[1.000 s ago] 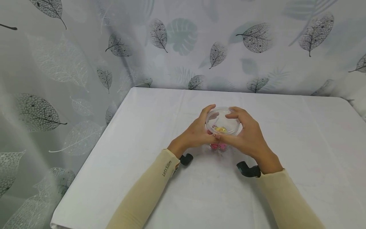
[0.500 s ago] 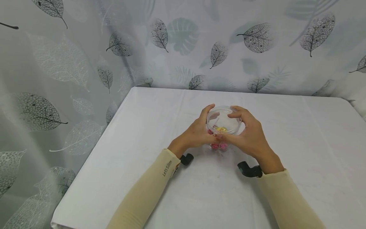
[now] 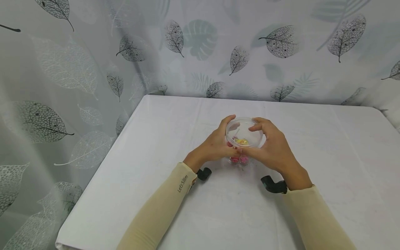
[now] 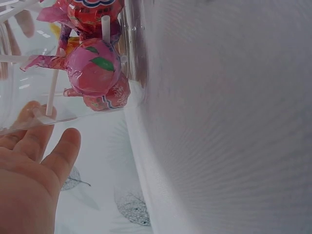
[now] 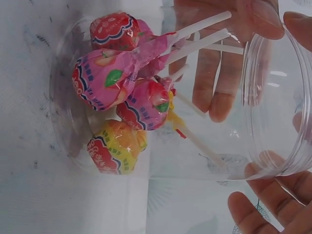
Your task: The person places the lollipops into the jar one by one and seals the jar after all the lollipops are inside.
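A clear plastic jar (image 3: 257, 133) stands upright on the white table with wrapped lollipops inside. My left hand (image 3: 215, 144) grips its left side, and its fingers (image 5: 222, 92) show behind the jar wall in the right wrist view. My right hand (image 3: 270, 147) curls round the ridged clear lid (image 5: 280, 109) at the jar's top, thumb near the left thumb. Pink lollipops (image 5: 105, 80), a red lollipop (image 5: 114, 31) and a yellow lollipop (image 5: 117, 148) lie heads down at the base, white sticks toward the lid. In the left wrist view another pink lollipop (image 4: 92, 68) shows near the base.
A white cloth covers the table (image 3: 175, 118). Leaf-printed curtains (image 3: 200, 45) hang behind it and along its left side. A black wrist camera (image 3: 204, 174) sits at the left wrist, and another black camera (image 3: 272, 185) at the right.
My right hand has shifted very slightly to the right at the jar's top. The left hand and the jar stay almost in the same place.
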`<act>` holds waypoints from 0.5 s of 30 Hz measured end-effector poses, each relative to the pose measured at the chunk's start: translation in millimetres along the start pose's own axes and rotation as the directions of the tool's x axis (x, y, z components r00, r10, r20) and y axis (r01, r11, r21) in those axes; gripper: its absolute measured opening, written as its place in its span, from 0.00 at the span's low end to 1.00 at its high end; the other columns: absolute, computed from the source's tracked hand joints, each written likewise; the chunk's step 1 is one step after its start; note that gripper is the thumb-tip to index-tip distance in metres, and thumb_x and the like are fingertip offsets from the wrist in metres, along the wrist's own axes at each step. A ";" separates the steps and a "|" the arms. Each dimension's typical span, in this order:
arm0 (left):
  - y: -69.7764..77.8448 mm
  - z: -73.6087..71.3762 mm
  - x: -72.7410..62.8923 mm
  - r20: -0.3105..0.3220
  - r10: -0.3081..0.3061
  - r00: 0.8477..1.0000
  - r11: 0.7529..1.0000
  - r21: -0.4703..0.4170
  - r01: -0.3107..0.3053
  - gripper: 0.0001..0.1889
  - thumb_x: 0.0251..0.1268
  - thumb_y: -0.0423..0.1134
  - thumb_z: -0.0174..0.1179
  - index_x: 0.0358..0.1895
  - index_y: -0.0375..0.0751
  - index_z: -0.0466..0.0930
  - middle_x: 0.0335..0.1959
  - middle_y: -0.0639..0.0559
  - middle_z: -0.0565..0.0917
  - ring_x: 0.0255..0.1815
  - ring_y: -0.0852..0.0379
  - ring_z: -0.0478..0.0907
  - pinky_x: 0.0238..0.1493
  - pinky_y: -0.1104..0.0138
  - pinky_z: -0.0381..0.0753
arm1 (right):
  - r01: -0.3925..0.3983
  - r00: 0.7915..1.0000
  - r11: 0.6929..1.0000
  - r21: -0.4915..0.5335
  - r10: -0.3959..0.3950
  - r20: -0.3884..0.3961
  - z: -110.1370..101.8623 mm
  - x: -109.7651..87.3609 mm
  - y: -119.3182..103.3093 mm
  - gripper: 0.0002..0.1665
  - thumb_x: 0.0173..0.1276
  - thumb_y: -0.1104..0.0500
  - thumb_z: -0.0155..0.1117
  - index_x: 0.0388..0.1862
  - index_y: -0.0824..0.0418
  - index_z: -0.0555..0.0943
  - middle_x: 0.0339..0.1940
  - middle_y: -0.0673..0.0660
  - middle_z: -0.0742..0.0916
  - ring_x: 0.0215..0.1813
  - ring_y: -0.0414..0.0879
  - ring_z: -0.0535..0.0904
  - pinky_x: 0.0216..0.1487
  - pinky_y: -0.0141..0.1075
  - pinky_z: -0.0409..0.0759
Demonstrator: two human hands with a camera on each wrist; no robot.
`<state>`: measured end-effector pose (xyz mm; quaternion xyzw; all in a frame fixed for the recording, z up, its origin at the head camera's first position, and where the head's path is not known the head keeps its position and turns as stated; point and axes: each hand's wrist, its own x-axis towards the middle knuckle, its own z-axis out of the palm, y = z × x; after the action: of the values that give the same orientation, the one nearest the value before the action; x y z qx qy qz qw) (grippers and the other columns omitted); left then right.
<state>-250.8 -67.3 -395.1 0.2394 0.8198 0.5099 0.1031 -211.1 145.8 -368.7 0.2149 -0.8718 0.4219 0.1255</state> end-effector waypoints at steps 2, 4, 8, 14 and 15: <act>0.0 0.0 0.1 0.000 0.000 1.000 1.000 0.004 0.000 0.64 0.49 0.38 0.80 0.84 0.56 0.42 0.71 0.42 0.72 0.62 0.51 0.74 0.64 0.54 0.75 | 0.011 1.000 1.000 -0.002 -0.011 -0.014 0.7 -0.2 0.5 0.36 0.50 0.56 0.89 0.51 0.68 0.78 0.72 0.63 0.77 0.74 0.64 0.72 0.63 0.65 0.76; -0.4 0.1 0.4 0.000 0.001 1.000 1.000 0.007 -0.001 0.64 0.49 0.37 0.80 0.84 0.56 0.42 0.71 0.43 0.72 0.62 0.51 0.74 0.64 0.54 0.75 | 0.020 0.999 1.000 0.000 -0.019 -0.027 1.1 -0.6 1.2 0.35 0.48 0.57 0.89 0.50 0.68 0.79 0.72 0.63 0.78 0.74 0.63 0.72 0.63 0.65 0.75; -1.6 -0.1 0.9 0.003 0.006 1.000 1.000 0.001 -0.006 0.64 0.49 0.37 0.80 0.84 0.53 0.42 0.71 0.43 0.72 0.62 0.51 0.74 0.64 0.54 0.75 | 0.018 0.999 1.000 -0.017 -0.019 -0.030 1.4 -0.3 2.5 0.36 0.47 0.57 0.90 0.49 0.68 0.78 0.71 0.63 0.78 0.74 0.63 0.71 0.65 0.65 0.74; -0.9 -0.2 0.4 0.005 -0.001 1.000 1.000 -0.005 0.001 0.64 0.49 0.36 0.79 0.84 0.56 0.42 0.71 0.42 0.72 0.63 0.50 0.74 0.65 0.54 0.75 | 0.011 0.999 0.999 -0.031 -0.013 -0.036 1.0 -0.3 0.5 0.35 0.47 0.57 0.90 0.47 0.67 0.77 0.70 0.64 0.78 0.73 0.63 0.72 0.65 0.64 0.75; -0.7 -0.5 0.3 0.005 0.003 1.000 1.000 -0.004 -0.003 0.63 0.49 0.36 0.79 0.84 0.57 0.42 0.72 0.44 0.72 0.63 0.50 0.74 0.65 0.54 0.75 | 0.017 0.999 0.999 -0.031 -0.019 -0.043 0.6 -0.2 0.2 0.35 0.47 0.57 0.89 0.46 0.67 0.77 0.70 0.65 0.79 0.73 0.64 0.72 0.64 0.63 0.75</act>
<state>-251.5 -67.7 -395.5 0.2418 0.8181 0.5110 0.1051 -211.0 145.4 -369.3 0.2115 -0.8733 0.4118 0.1516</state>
